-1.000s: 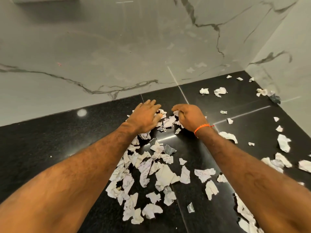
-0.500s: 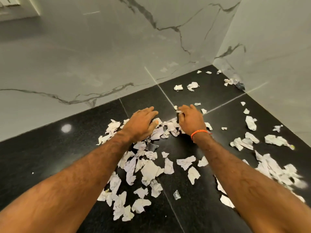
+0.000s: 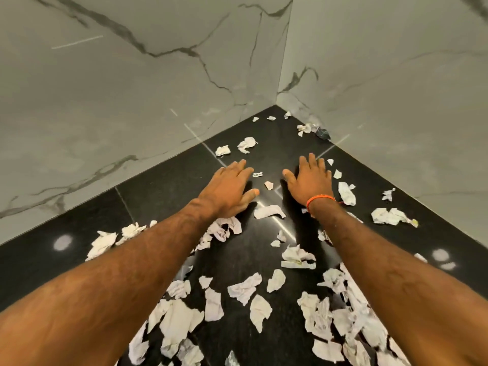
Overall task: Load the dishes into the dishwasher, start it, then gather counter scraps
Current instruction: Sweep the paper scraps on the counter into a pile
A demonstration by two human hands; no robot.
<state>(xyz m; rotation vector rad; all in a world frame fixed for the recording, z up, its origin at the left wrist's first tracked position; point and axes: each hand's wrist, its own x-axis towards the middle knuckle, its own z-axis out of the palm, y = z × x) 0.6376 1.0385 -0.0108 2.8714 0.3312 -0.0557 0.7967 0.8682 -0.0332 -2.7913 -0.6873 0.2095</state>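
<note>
Half a second ago both hands lay curled on the scrap heap; now the left hand and right hand have stretched forward toward the corner, fingers spread flat over the black table, holding nothing. This looks like a reach for the far strays, so gathering is under way but far from done. Paper scraps litter the table from 4 to 8 o'clock, with a crumpled pair at 12 o'clock beyond the fingertips. No bin, bowl or other container is in view.
</note>
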